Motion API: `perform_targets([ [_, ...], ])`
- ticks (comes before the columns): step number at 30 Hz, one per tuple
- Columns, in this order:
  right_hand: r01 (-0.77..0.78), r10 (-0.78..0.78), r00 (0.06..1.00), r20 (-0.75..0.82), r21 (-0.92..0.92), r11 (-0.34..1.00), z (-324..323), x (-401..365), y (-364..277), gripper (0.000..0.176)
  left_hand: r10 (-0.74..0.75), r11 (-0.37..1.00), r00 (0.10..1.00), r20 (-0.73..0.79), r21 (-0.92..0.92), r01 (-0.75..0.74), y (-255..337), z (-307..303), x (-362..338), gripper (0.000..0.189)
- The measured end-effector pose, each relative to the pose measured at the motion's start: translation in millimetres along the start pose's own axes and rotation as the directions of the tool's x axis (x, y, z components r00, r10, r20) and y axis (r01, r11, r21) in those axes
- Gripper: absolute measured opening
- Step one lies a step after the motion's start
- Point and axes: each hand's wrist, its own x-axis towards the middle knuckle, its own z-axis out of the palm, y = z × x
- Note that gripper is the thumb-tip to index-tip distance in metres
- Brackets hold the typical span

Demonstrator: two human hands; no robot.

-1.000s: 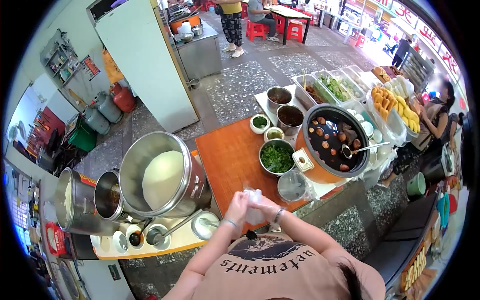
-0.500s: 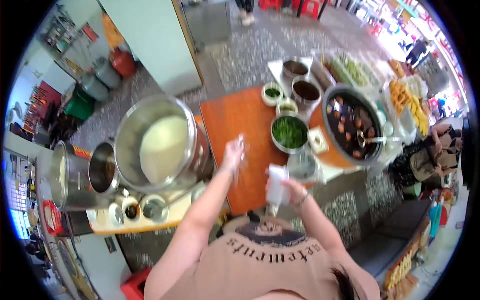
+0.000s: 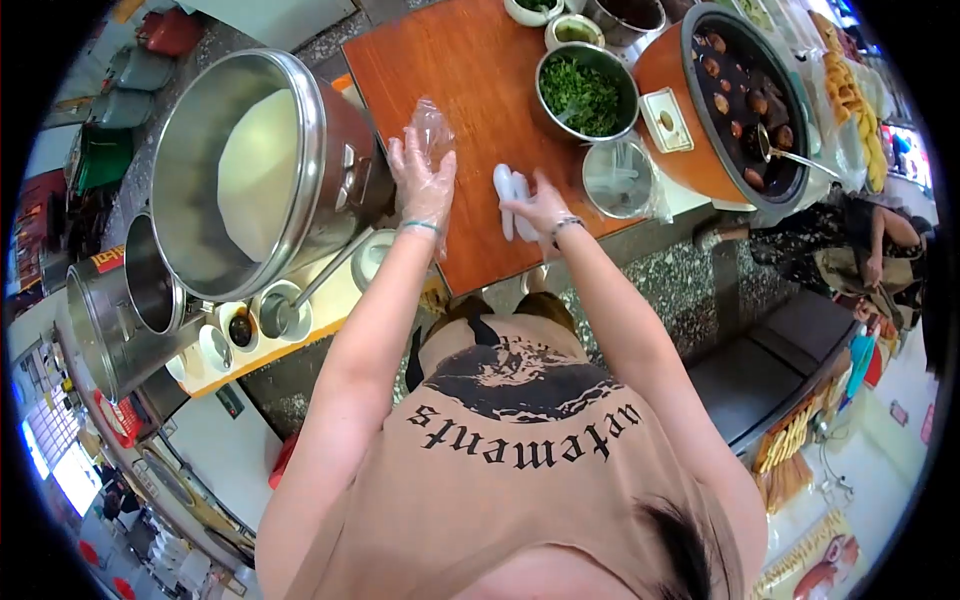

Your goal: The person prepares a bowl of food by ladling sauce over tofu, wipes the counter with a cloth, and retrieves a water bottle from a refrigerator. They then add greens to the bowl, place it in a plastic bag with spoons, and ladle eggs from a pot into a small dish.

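Left hand (image 3: 425, 178): spread; baggy glove (image 3: 430, 205) could get snagged tbh
Right hand (image 3: 547, 208): white utensils (image 3: 504, 195) pinched over the desk (image 3: 450, 60), could be dropped if gripped loosely
Clear tub (image 3: 620, 212): nearby, easily knocked by a careless swing

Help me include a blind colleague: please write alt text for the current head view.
Over an orange-brown table, a person's left hand is spread open in a clear plastic glove while the right hand holds white, spoon-like items. A large metal pot stands left; right are a bowl of chopped greens and an orange pot of dark liquid.
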Motion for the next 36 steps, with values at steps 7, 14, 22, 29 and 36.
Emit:
perform_targets([
  [7,-0.024,-0.076,0.894,-0.442,-0.217,0.976,10,-12,24,0.098,0.003,0.999,0.982,0.189,0.049,-0.013,4,27,-72,0.078],
  [14,-0.015,-0.033,0.831,-0.555,-0.083,0.996,25,14,32,0.075,-0.571,0.821,0.722,0.391,0.246,0.516,22,65,-36,0.053],
  [22,-0.003,0.052,0.969,-0.243,0.197,0.98,36,14,13,0.045,-0.52,0.293,0.401,0.754,-0.284,0.913,6,66,-58,0.032],
  [29,0.061,0.132,0.971,-0.199,0.741,0.668,22,7,30,0.054,-0.449,0.693,0.644,0.619,-0.213,0.689,-6,39,-58,0.04],
  [36,-0.176,0.214,0.909,-0.358,0.138,0.975,20,-19,8,0.091,-0.3,0.951,0.92,0.251,0.157,0.267,-34,63,-75,0.058],
])
